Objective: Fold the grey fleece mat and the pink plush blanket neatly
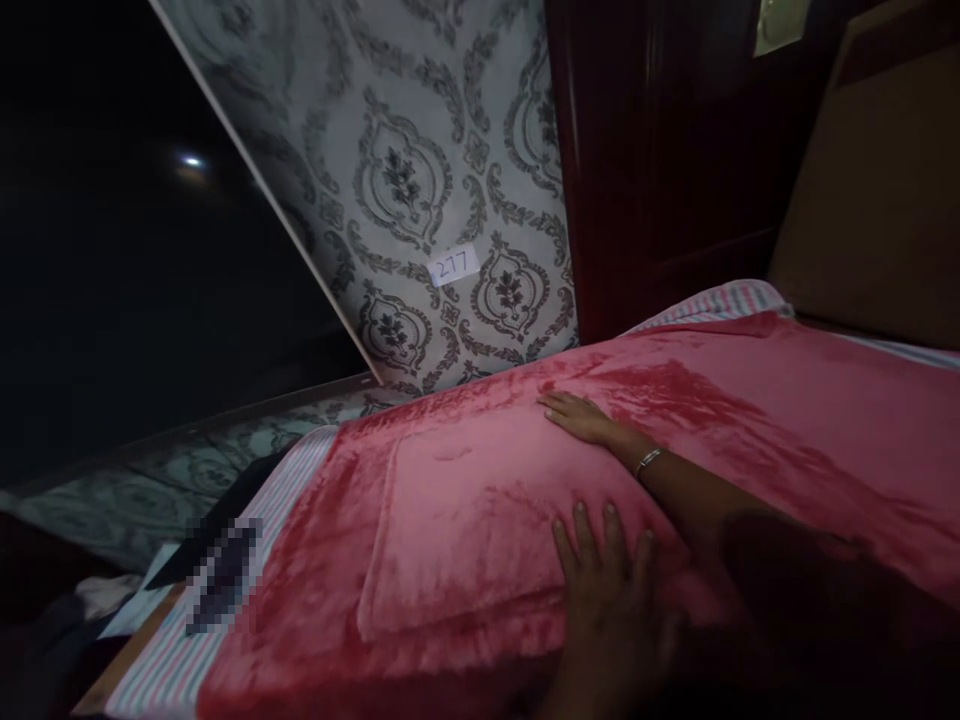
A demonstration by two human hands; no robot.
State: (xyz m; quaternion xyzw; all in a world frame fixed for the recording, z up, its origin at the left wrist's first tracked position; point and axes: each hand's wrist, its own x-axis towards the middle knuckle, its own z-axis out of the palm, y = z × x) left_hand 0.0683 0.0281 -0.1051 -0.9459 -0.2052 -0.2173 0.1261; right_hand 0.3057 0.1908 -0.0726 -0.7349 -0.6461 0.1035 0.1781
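A pink plush blanket (787, 420) covers the bed and lies over a flat pillow-shaped bulge (465, 520). My left hand (607, 600) rests flat on the near edge of that bulge, fingers spread and holding nothing. My right hand (577, 415), with a thin metal bangle on the wrist, lies flat on the blanket at the bulge's far edge, fingers stretched out to the left and empty. A dark shadow hides my forearms at the lower right.
A striped sheet (225, 620) shows under the blanket at the bed's edge. A patterned grey panel (420, 180) with a label "277" leans behind the bed, beside dark red wooden furniture (660, 150). A brown headboard (877, 190) stands on the right. The left is dark.
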